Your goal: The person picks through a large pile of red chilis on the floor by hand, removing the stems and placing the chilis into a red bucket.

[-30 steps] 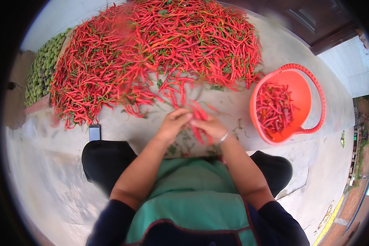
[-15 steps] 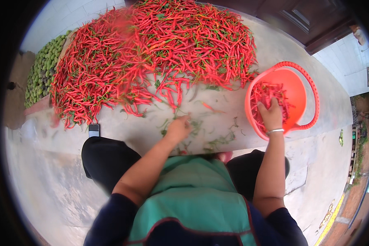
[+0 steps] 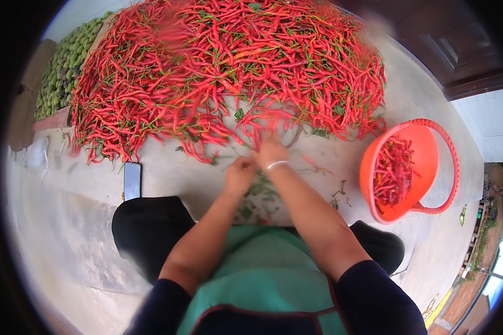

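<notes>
A big heap of red chillies with green stems (image 3: 223,72) covers the concrete floor ahead of me. My right hand (image 3: 271,151), a pale bangle on its wrist, reaches into the near edge of the heap and lies on a few chillies; whether it grips them I cannot tell. My left hand (image 3: 239,174) hovers beside it over a patch of green stems (image 3: 257,201), fingers curled; I cannot see whether it holds anything. An orange plastic basket (image 3: 425,142) with handles stands to my right with red chillies (image 3: 391,170) in it.
A dark phone (image 3: 132,180) lies on the floor at my left knee. A pile of green fruit (image 3: 67,61) lies at the far left behind the chillies. A dark wooden door (image 3: 447,50) stands at the upper right.
My right hand has come back from the orange basket to the near edge of the chilli heap. My left hand has stayed over the green stems.
</notes>
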The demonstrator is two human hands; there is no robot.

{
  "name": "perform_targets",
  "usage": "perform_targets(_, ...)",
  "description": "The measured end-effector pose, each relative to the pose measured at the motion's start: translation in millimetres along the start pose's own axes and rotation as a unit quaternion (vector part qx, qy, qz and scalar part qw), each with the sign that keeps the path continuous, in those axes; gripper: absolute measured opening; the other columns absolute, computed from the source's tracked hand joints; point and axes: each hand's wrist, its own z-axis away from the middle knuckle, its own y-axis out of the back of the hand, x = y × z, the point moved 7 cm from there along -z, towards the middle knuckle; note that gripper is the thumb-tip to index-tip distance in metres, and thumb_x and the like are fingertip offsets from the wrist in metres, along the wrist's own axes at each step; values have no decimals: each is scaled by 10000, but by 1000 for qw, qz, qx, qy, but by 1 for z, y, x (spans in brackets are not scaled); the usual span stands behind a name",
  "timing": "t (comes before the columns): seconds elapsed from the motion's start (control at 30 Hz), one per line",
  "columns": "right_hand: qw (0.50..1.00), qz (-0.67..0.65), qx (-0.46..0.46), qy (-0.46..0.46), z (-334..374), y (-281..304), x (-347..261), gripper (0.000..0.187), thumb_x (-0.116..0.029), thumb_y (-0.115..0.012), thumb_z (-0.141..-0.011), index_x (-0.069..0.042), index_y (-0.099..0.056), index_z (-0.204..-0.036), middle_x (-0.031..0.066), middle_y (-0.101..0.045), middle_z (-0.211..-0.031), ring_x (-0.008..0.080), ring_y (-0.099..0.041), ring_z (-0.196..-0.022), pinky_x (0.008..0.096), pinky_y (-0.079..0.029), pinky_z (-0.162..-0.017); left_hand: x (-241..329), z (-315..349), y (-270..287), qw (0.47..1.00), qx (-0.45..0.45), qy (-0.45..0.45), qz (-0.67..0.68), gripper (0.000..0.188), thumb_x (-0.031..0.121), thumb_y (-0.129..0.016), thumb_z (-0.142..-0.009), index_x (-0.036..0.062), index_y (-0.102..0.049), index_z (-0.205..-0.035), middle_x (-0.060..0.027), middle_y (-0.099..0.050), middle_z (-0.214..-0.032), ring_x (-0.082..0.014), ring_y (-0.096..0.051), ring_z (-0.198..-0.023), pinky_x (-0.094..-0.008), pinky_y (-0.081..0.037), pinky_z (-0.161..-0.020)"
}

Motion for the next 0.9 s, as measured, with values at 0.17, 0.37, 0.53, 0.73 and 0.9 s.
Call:
perform_targets(0.17, 997, 8, -75, 13, 2, -32, 17, 420, -275, -613, -766, 2, -489, -1057, 213, -609, -923, 301, -615, -873, 396, -499, -744, -16, -4, -7, 999, -10, 49, -9, 299, 119, -568, -827, 61, -535, -1118, -30, -587, -943, -117, -568, -829, -269, -465, -657)
perform_targets(0.37, 979, -152, -131, 47, 25, -44, 65, 270, -243, -572, -799, -13, -540, -938, 157, -618, -796, 268, -605, -705, 365, -468, -643, 13, 13, -26, 987, -96, 103, 78, 261, 149, -532, -861, 77, -542, -1112, -16, -590, -983, -122, -568, -861, -280, -455, -712)
perform_targets(0.53, 764, -589, -254, -69, 69, 13, 66, 164, -223, -554, -869, -64, -530, -897, 13, -533, -683, 79, -466, -541, 229, -360, -469, 56, 45, -33, 968, -148, 126, 156, 248, 223, -469, -919, 79, -545, -1106, -21, -591, -1022, -134, -578, -880, -291, -459, -751)
perform_targets(0.73, 781, -609, -131, -49, 98, 54, 69, 164, -209, -535, -887, -51, -507, -850, 1, -528, -662, 67, -491, -532, 215, -404, -472, 93, 96, -66, 958, -279, 41, 56, 181, 229, -517, -911, 60, -583, -899, 14, -598, -793, -73, -552, -718, -235, -469, -673)
perform_targets(0.9, 760, -623, -175, -55, 124, 58, 70, 196, -235, -530, -892, -40, -549, -899, 9, -548, -705, 77, -529, -634, 223, -455, -566, 101, 113, -62, 962, -261, -55, -67, 181, 199, -513, -911, 39, -596, -915, 10, -580, -768, -62, -512, -626, -207, -451, -593)
